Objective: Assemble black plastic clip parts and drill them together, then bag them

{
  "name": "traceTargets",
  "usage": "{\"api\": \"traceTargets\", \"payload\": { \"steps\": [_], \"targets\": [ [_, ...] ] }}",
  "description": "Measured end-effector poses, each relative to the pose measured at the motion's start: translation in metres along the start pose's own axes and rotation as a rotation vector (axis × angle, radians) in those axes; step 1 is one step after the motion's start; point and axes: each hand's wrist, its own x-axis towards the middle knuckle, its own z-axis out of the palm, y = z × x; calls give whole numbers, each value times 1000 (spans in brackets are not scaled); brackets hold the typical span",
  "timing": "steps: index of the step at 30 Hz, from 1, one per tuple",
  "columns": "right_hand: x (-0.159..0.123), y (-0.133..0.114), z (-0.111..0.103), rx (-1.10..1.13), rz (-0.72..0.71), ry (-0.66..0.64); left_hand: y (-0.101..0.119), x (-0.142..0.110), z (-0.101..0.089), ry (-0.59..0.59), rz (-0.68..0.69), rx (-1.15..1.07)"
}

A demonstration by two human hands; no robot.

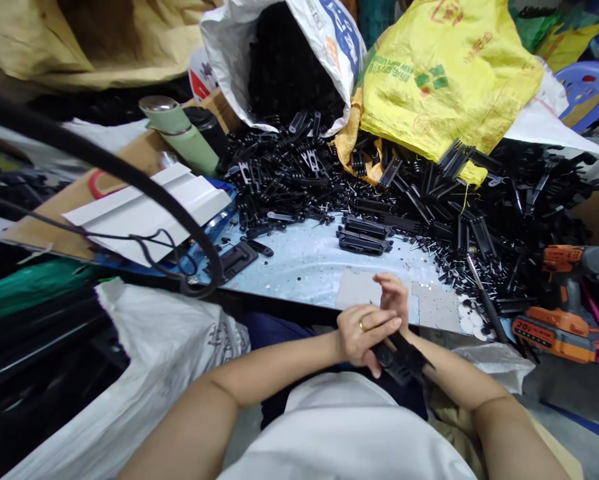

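Observation:
My left hand (pixel 364 335), with a ring on one finger, lies across my right wrist, its fingers closed over a black object (pixel 399 363). This dark, blurred thing with a band-like part sits against the right wrist; I cannot tell whether it is strapped on. My right hand (pixel 395 295) is raised just beyond, fingers apart and loosely bent, with nothing seen in it. Both hands are over the table's front edge. Ahead of them stand black plastic assemblies (pixel 364 235) side by side on the light blue tabletop (pixel 289 270).
A heap of black plastic parts (pixel 279 167) spreads across the back, under a white sack (pixel 229 53) and a yellow sack (pixel 449 80). Loose screws (pixel 449 273), a screwdriver (pixel 484 293) and an orange cordless drill (pixel 564 307) lie right. A black cable (pixel 144 180) arcs across the left.

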Motion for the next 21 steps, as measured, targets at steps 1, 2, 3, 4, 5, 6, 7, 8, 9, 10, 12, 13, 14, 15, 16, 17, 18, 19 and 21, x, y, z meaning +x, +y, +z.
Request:
{"api": "traceTargets", "payload": {
  "steps": [1, 2, 3, 4, 5, 6, 7, 8, 9, 10, 12, 13, 14, 15, 16, 17, 18, 19, 21],
  "targets": [
    [16, 13, -3, -98, -16, -66, -13, 5, 2, -2, -3, 39],
    [35, 26, -10, -198, -43, -139, -26, 11, 3, 14, 8, 88],
    [55, 39, -18, -306, -65, -212, -39, 17, 3, 15, 6, 158],
    [76, 51, -28, -417, -62, -259, -51, 24, 2, -1, -3, 230],
    [96, 61, -37, -533, -26, -296, -60, 31, 2, -26, -14, 293],
    [114, 69, -45, -628, 13, -340, -68, 38, 2, -58, -30, 337],
    [129, 75, -51, -694, 48, -375, -74, 45, 2, -89, -49, 366],
    [142, 79, -55, -732, 74, -405, -78, 53, 1, -112, -75, 385],
    [153, 81, -58, -745, 88, -430, -81, 60, -1, -123, -110, 396],
    [160, 81, -60, -740, 95, -444, -84, 66, -4, -121, -148, 401],
    [170, 78, -63, -719, 110, -446, -94, 75, -17, -78, -260, 413],
    [171, 75, -66, -707, 122, -436, -101, 76, -28, -41, -351, 432],
    [171, 74, -69, -692, 137, -417, -111, 75, -41, 0, -467, 464],
    [169, 72, -73, -672, 156, -392, -122, 71, -55, 39, -605, 506],
    [164, 71, -76, -649, 179, -364, -134, 66, -69, 63, -742, 554],
    [158, 71, -80, -630, 203, -342, -147, 60, -82, 68, -852, 591],
    [150, 72, -82, -593, 235, -326, -158, 54, -93, 45, -919, 608],
    [141, 72, -84, -526, 277, -317, -169, 48, -102, 6, -944, 606],
    [119, 73, -87, -315, 367, -334, -183, 39, -112, -50, -938, 596]
  ]
}}
